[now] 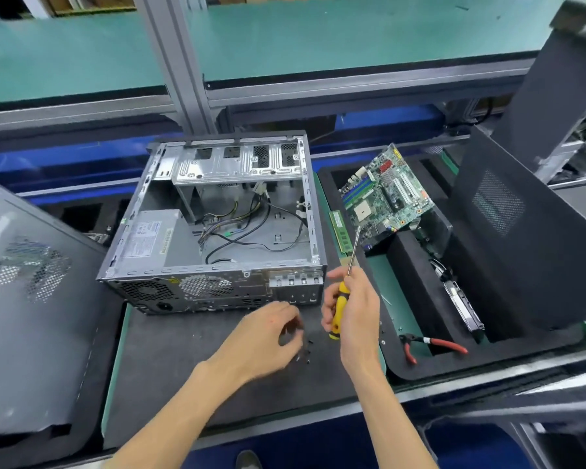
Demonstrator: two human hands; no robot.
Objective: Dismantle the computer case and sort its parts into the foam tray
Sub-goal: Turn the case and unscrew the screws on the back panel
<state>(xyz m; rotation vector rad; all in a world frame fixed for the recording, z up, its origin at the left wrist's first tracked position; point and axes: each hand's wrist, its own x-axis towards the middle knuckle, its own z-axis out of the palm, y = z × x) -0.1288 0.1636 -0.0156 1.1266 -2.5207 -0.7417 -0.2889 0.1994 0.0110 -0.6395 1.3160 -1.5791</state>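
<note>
Computer case (217, 218) lies open-side up on a dark mat (170, 374), rear panel toward the person. Inside: power supply (156, 238) at left, with a printed label too small to read; loose cables (247, 228) on the floor; drive cage (237, 164) at the far wall.

Foam tray (420, 367) sits just right of the case. In it: motherboard (386, 194) tilted up in the far compartment, RAM stick (340, 231) along the left edge, a drive (half hidden) (464, 306) in a narrow slot, a black side panel (521, 245) leaning at right, red-handled cutters (433, 345) at the near end.

Right hand (356, 309) is wrapped round a yellow-and-black screwdriver (340, 299), shaft pointing up and away. Left hand (271, 330) hovers over small black screws (307, 350) on the mat, fingers curled; blurred, so I cannot tell whether it holds one.
</note>
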